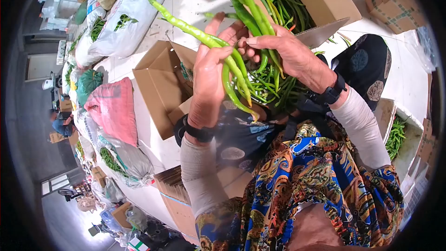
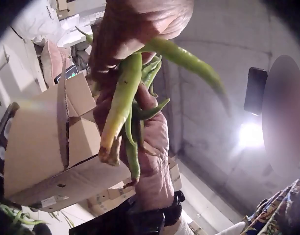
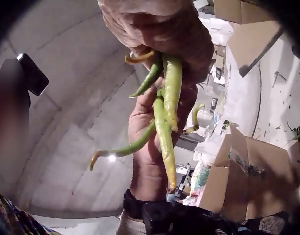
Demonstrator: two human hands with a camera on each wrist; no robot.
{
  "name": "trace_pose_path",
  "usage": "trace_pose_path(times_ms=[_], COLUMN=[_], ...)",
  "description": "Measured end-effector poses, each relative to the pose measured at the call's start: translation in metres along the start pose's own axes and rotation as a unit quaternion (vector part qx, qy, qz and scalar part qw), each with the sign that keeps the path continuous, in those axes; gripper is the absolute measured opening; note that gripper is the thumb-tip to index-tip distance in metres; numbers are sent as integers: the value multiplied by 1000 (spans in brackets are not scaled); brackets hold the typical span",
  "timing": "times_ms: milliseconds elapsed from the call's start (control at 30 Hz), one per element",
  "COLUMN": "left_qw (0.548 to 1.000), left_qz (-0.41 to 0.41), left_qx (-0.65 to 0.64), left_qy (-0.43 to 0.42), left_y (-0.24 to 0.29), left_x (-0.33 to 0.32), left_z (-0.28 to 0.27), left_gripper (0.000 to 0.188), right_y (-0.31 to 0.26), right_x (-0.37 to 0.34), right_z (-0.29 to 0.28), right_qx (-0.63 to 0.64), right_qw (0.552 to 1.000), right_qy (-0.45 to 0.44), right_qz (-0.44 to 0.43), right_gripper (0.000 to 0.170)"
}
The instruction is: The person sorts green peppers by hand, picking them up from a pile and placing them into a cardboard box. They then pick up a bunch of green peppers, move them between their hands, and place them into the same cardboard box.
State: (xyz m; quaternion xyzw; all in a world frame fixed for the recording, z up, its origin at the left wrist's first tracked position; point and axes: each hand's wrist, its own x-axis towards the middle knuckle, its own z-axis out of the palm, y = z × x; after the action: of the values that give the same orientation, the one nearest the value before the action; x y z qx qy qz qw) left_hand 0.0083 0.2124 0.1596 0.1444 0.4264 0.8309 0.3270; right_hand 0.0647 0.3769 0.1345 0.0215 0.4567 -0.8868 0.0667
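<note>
Long green chili peppers (image 1: pixel 209 39) lie across the left hand (image 1: pixel 209 72), gripped by its thumb and fingers, with tips hanging below. More peppers (image 1: pixel 255 11) are held in the right hand (image 1: pixel 297 56), its thumb and fingertips close to the left hand's fingers. In the left wrist view, a pepper with a yellow-brown end (image 2: pixel 121 105) hangs between the two hands. The right wrist view has several peppers (image 3: pixel 164 137) with yellowish tips between the hands. Under the hands, a heap of green peppers (image 1: pixel 265 83) lies by the lap.
A cardboard box (image 1: pixel 334 0) of green peppers stands beyond the right hand. Another open box (image 1: pixel 158 83) stands to the left. White sacks (image 1: pixel 134 14) and a pink sack (image 1: pixel 114 109) line the far left. At right is a white foam box (image 1: pixel 411 135) with peppers.
</note>
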Motion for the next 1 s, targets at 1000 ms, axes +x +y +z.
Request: trace_pose_path(times_ms=[1000], left_qw=[991], left_qz=[92], left_qx=[-93], left_qy=[-10], left_y=[9], left_x=[2], left_z=[-5], left_gripper=[53], right_y=[-11], right_x=[-10], right_z=[-2], right_qx=[43], right_qw=[999], right_qy=[23], right_qz=[-8], right_gripper=[41])
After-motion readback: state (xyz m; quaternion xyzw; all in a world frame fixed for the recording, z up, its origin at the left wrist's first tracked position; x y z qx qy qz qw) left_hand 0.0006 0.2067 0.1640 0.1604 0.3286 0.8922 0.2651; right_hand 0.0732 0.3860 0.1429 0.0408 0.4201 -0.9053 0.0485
